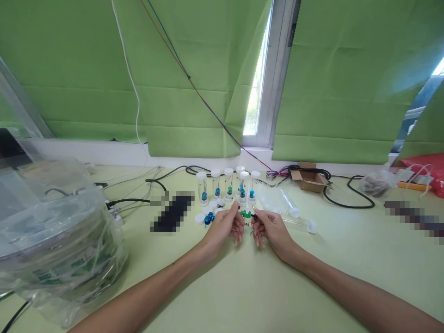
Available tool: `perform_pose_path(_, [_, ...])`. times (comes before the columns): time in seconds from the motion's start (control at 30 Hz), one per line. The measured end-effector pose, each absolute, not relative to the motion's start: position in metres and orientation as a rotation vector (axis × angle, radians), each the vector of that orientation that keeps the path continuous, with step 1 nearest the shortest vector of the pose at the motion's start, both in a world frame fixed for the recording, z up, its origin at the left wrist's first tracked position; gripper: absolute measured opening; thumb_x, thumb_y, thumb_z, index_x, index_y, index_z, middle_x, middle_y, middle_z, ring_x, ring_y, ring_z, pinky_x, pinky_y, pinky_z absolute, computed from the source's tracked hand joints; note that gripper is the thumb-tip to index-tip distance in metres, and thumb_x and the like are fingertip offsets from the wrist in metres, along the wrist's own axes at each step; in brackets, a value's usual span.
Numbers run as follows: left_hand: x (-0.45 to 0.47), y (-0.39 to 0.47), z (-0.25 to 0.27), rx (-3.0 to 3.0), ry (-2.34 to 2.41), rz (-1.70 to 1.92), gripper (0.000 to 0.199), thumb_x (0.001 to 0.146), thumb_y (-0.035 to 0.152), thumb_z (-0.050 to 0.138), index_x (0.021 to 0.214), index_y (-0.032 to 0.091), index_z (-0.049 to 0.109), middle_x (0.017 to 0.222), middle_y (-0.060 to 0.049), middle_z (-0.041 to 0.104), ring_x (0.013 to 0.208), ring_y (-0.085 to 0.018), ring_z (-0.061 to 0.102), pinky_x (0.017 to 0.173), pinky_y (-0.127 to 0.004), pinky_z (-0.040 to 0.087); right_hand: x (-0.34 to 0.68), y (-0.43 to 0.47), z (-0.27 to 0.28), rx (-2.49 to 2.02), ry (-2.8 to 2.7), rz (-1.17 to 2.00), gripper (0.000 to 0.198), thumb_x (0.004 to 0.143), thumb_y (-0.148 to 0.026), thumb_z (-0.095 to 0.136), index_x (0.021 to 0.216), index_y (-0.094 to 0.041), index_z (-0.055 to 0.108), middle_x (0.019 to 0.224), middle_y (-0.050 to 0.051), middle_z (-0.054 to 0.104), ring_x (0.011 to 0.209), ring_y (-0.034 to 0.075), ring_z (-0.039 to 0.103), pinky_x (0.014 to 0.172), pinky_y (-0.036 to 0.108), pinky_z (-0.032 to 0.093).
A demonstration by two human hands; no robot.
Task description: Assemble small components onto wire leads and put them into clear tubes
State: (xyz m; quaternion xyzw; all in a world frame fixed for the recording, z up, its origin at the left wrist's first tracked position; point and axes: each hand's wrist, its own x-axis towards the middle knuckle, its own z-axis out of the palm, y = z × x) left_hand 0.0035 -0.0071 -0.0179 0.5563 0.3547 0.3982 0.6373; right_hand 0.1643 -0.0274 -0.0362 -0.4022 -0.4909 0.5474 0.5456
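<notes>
Green plastic made up the small part [246, 214] held between the two hands, at the middle of the clock. The right hand [274, 229] pinched its dark end between thumb and finger; the left hand [224, 226] closed on the other end, its exact hold hidden by the fingertips. Capped tubes [229, 186] stood at eleven o'clock, some overlapping. At nine, pixel blocks masked a dark object [173, 213]; beyond, a plastic-wrapped bundle [79, 259] was cut off by the frame. The pale yellow-green table [225, 291] reached toward twelve, where green blinds [86, 92] hung over the window [255, 101].
</notes>
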Motion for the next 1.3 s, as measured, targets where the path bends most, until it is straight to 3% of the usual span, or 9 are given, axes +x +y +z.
perform_pose_path(0.53, [0.0068,-0.008,-0.0218,1.204,0.74,0.879,0.055,0.085,0.061,0.048,0.063,0.013,0.061,0.056,-0.006,0.058,0.047,-0.013,0.053,0.044,-0.025,0.041,0.1642,-0.029,-0.0373,-0.995,-1.246,1.218,0.055,0.083,-0.069,0.049,0.061,-0.018,0.051,0.038,-0.006,0.042,0.028,0.011,0.047,0.029,0.02,0.031])
perform_pose_path(0.87, [0.0069,-0.008,-0.0211,1.167,0.731,0.944,0.05,0.087,0.056,0.049,0.065,0.013,0.061,0.058,-0.005,0.059,0.047,-0.012,0.054,0.047,-0.025,0.042,0.1656,-0.0312,-0.0328,-0.909,-1.338,1.144,0.035,0.083,-0.054,0.06,0.093,-0.021,0.051,0.063,-0.005,0.057,0.039,0.011,0.055,0.033,0.02,0.036])
perform_pose_path(1.3, [0.008,-0.0079,-0.0248,1.205,0.704,0.906,0.047,0.089,0.049,0.049,0.063,0.012,0.061,0.059,-0.006,0.058,0.048,-0.013,0.054,0.046,-0.025,0.041,0.1678,-0.0302,-0.0359,-0.914,-1.343,1.198,0.043,0.089,-0.054,0.052,0.064,-0.019,0.047,0.041,-0.007,0.044,0.031,0.008,0.043,0.033,0.02,0.033])
